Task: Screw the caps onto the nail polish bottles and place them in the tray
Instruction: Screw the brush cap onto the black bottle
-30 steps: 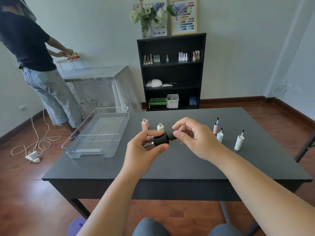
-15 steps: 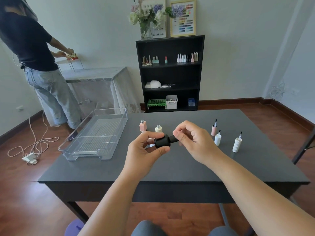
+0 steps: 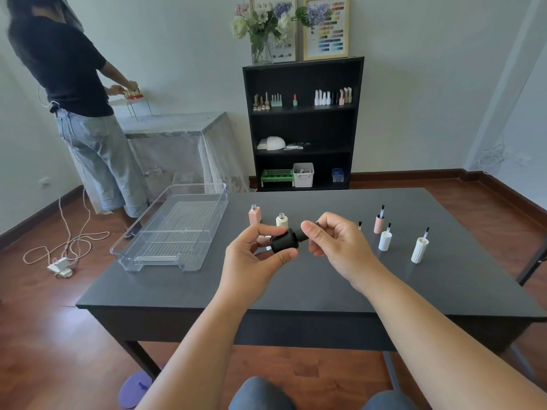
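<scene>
A black nail polish bottle [image 3: 283, 243] lies sideways in the air above the table, pinched by my left hand [image 3: 251, 261]. Its black cap [image 3: 305, 236] points right, and my right hand [image 3: 337, 247] grips it with thumb and fingers. Behind my hands stand an uncapped pink bottle [image 3: 254, 216] and an uncapped cream bottle [image 3: 281, 221]. To the right stand caps with brushes pointing up: a pink cap [image 3: 379, 221], a white cap [image 3: 385, 239] and a ribbed cream cap [image 3: 420, 249]. The clear plastic tray [image 3: 142, 250] sits at the table's left and holds nothing.
The black table [image 3: 325, 285] fills the middle. A black shelf [image 3: 302, 125] with more bottles stands at the back wall. Another person [image 3: 77, 108] works at a covered table at the back left. A cord and power strip [image 3: 59, 266] lie on the floor at the left.
My hands stay together on the black bottle and cap; my right fingers have shifted slightly around the cap. The view has tilted a little.
</scene>
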`<state>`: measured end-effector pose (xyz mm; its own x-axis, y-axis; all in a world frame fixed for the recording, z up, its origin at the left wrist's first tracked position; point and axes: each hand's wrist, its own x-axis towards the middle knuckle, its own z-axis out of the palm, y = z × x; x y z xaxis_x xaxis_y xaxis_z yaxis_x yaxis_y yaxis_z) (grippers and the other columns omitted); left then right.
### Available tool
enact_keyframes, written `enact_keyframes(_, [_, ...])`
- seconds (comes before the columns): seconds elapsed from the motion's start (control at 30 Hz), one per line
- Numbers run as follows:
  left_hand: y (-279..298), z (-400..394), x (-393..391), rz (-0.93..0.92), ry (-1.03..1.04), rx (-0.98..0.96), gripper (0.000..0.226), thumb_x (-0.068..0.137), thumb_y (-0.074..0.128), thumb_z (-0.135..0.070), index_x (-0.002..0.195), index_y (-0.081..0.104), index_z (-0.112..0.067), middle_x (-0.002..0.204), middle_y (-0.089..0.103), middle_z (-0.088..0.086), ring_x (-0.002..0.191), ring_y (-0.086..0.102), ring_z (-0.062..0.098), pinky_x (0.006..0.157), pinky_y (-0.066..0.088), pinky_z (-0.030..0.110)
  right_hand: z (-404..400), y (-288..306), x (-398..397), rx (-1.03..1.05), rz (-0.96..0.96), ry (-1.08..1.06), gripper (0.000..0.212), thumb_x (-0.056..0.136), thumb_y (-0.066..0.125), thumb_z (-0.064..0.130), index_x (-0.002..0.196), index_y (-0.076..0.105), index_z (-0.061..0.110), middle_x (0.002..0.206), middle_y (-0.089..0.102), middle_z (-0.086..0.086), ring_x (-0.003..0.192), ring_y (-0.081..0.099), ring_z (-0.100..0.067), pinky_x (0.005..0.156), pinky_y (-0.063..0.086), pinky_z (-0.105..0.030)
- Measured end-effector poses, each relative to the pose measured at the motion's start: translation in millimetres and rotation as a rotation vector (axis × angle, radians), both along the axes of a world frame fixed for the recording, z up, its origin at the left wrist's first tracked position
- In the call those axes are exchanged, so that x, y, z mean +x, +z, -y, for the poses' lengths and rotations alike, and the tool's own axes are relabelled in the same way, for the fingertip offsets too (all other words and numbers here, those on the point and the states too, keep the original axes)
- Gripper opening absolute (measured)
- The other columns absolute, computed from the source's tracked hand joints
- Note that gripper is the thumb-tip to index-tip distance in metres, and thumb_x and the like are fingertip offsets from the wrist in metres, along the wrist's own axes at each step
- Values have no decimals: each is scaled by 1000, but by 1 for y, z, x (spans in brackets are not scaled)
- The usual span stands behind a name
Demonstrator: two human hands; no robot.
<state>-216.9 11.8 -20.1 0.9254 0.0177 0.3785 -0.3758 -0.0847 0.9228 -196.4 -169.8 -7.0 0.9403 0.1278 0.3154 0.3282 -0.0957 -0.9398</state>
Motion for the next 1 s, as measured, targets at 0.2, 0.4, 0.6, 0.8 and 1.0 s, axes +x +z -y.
enact_keyframes(0.2, [-1, -7, 0, -1, 27, 43, 35, 66, 90, -21, 90, 71, -37, 93, 75, -11, 91, 71, 9, 81, 57, 28, 10, -4, -3, 102, -54, 240, 50, 83, 66, 42, 129, 48, 33, 117, 64, 4, 81, 58, -9, 76, 48, -20])
enact_keyframes(0.4, [-4, -6, -2, 5, 16, 56, 36, 67, 89, -14, 92, 72, -33, 95, 75, -11, 92, 71, 10, 81, 58, 29, 8, -9, -5, 41, 40, 135, 13, 87, 68, 13, 98, 70, 19, 77, 68, 13, 75, 58, -7, 75, 49, -20])
enact_keyframes(0.6, [-4, -2, -6, 30, 8, 67, 36, 68, 88, -8, 91, 72, -30, 93, 73, -16, 91, 69, 12, 76, 57, 22, 6, -5, -5, -266, 162, -60, 45, 86, 49, 57, 61, 49, 20, 48, 42, 12, 47, 38, -4, 48, 32, -15])
enact_keyframes(0.8, [-6, 0, -7, 104, 65, 197, 35, 68, 88, -12, 90, 67, -29, 89, 70, -19, 83, 66, 9, 71, 57, 21, 1, -4, 1, -317, 99, -63, 51, 92, 48, 51, 56, 35, 17, 44, 30, 12, 45, 30, -6, 45, 25, -19])
enact_keyframes(1.0, [-18, 2, -6, 320, 167, 404, 33, 72, 86, -12, 97, 65, -16, 93, 59, -12, 85, 61, 8, 74, 56, 19, -2, -5, 7, -368, 13, -62, 51, 94, 49, 46, 56, 33, 17, 46, 28, 10, 45, 29, -7, 50, 24, -26])
